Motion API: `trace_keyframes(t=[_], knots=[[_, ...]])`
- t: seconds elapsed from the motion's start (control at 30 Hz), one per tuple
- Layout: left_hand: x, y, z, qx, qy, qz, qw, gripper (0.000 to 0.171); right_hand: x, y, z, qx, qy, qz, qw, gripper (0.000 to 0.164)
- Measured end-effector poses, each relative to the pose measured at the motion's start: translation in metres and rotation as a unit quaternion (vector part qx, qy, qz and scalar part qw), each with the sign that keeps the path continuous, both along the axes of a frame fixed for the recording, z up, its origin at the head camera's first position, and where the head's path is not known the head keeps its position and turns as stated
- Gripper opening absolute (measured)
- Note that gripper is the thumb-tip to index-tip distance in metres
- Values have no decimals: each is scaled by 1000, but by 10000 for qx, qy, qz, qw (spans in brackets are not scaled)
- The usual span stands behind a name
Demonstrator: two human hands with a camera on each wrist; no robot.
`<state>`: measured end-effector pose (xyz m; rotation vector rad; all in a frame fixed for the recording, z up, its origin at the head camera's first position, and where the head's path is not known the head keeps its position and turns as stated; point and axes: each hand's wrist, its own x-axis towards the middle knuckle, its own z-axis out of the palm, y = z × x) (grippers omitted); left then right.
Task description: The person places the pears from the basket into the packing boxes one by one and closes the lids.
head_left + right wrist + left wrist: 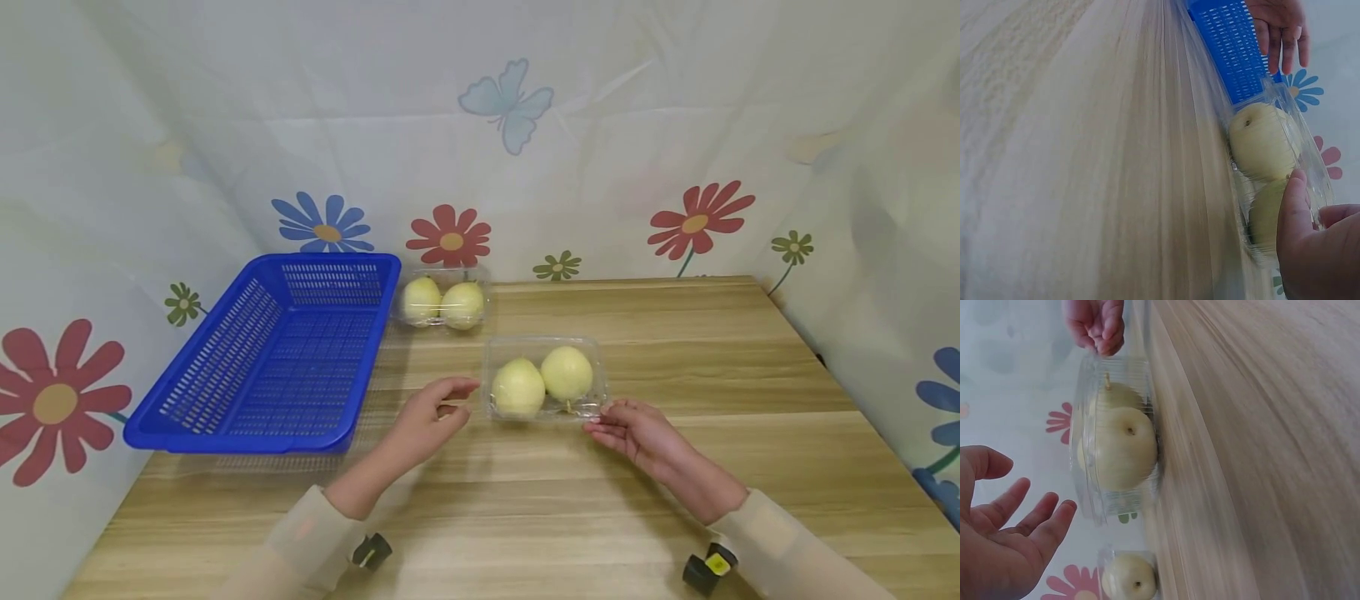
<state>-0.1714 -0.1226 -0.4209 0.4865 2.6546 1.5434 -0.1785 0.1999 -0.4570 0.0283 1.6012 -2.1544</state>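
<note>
A clear plastic clamshell box (546, 342) with two round, pale yellow pears (517, 388) inside lies on the wooden table, its lid down. My right hand (652, 442) pinches the box's near right corner; in the right wrist view its fingers (1297, 206) are at the box's rim. To the left of the box, my left hand (427, 421) holds nothing. Its fingers (1054, 525) are spread and slightly bent in the left wrist view, apart from the box.
A blue plastic basket (367, 367) with slotted walls stands at the left. Right beside its far end, a second clear box (483, 292) also holds two pears (462, 304). The wooden table (720, 358) meets a flower-printed cloth (600, 208) at the back.
</note>
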Motion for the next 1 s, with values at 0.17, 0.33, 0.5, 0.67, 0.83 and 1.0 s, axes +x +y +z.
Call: trace_keyframes(t=[0.17,0.33,0.5,0.67,0.83,1.0], knots=[[-1,-1,-2,26,27,9,10000,37,-4,0,0,17,42,2,10000,20],[-1,-2,-3,8,0,-10,10000,38,-9,1,0,-27,27,-9,10000,22],[-1,-4,-3,5,96,-87,9999,35,-13,1,1,-36,2,-50,10000,21],[1,-4,-2,-17,30,-99,9999,35,-18,1,0,11,29,-52,10000,20],[3,-4,-1,-61,-73,-84,9999,36,-22,1,2,1,40,-21,10000,25],[3,-4,-1,-75,-66,-146,9998,36,-28,-1,3,3,15,-91,10000,18]])
